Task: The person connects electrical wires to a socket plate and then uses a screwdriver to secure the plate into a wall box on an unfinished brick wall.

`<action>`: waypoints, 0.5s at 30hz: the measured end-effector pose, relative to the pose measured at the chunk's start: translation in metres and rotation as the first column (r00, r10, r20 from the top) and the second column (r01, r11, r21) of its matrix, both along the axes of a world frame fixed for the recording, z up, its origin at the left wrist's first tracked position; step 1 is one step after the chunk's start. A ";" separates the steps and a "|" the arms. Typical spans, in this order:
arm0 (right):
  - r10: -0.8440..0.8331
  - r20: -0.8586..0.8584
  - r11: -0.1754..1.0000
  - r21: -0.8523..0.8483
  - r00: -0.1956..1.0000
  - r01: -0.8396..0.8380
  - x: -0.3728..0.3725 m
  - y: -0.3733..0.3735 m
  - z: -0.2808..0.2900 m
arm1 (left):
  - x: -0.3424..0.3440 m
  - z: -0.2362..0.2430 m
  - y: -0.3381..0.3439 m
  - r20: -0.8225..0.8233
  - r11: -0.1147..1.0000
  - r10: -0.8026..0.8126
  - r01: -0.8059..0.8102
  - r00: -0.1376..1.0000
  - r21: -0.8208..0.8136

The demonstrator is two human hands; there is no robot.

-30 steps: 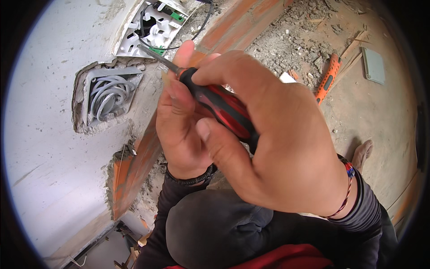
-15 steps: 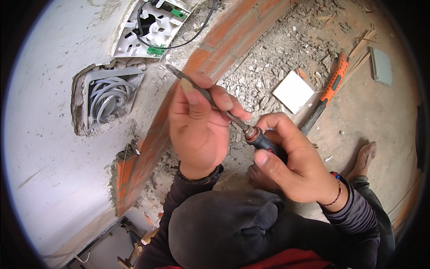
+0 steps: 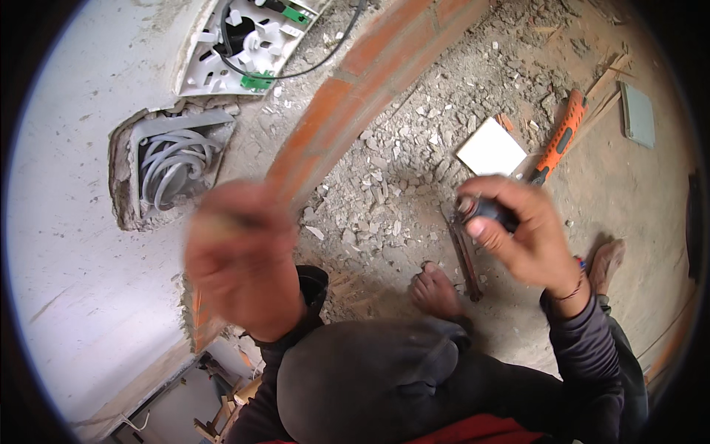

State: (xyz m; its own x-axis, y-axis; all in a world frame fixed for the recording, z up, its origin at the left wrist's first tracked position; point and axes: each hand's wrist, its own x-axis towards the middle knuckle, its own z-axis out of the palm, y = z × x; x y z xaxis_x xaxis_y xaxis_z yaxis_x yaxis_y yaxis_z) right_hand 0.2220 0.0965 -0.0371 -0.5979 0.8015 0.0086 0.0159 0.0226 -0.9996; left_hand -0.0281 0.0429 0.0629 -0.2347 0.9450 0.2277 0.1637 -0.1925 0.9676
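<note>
My right hand (image 3: pixel 525 237) grips a black screwdriver handle (image 3: pixel 497 213), its round socket end bare, with no shaft in it. My left hand (image 3: pixel 244 251) is smeared by motion in front of the wall's lower part; a dark narrow shape crosses its fingers, too blurred to name. Above it, a recessed box (image 3: pixel 137 148) holds coiled grey flexible tubing (image 3: pixel 177 159). Higher up, a white open wall housing (image 3: pixel 207 66) carries green connectors (image 3: pixel 259 81) and a black cable. Below my right hand a long rusty metal tool (image 3: pixel 466 263) lies on the floor.
An exposed brick band (image 3: pixel 355 74) runs along the wall. Grey rubble (image 3: pixel 370 185) covers the floor beside it. A white square tile (image 3: pixel 488 148), an orange-handled tool (image 3: pixel 562 133), wood strips and a grey plate (image 3: pixel 636 111) lie to the right. My bare feet (image 3: pixel 433 288) are below.
My hands have moved apart: the left down and to the left, the right up and to the right. The handle now shows without the metal shaft that was in it.
</note>
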 end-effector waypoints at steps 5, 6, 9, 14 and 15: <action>-0.052 0.102 0.967 0.253 0.993 0.025 0.012 0.037 0.027 | 0.016 -0.012 0.007 -0.517 0.929 -0.170 -0.038 0.839 -0.369; -0.050 0.109 0.966 0.259 0.993 0.020 0.012 0.038 0.030 | 0.018 -0.013 0.008 -0.541 0.932 -0.186 -0.027 0.820 -0.361; -0.025 0.143 0.968 0.251 0.989 -0.011 0.011 0.037 0.039 | 0.018 -0.016 0.012 -0.582 0.940 -0.227 0.019 0.781 -0.340; -0.029 0.182 0.952 0.306 0.983 -0.029 0.008 0.035 0.039 | 0.023 -0.018 0.014 -0.608 0.947 -0.253 0.065 0.753 -0.314; -0.031 0.196 0.949 0.315 0.980 -0.033 0.009 0.035 0.040 | 0.024 -0.018 0.015 -0.617 0.949 -0.257 0.073 0.744 -0.308</action>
State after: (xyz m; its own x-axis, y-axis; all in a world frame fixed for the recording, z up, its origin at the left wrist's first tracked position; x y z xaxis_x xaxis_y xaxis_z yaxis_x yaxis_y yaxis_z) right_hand 0.2314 0.1315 0.0025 -0.6139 0.7763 0.1428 0.2108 0.3356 -0.9181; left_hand -0.0043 0.0577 0.0450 0.0455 0.9988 0.0184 0.7505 -0.0463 0.6593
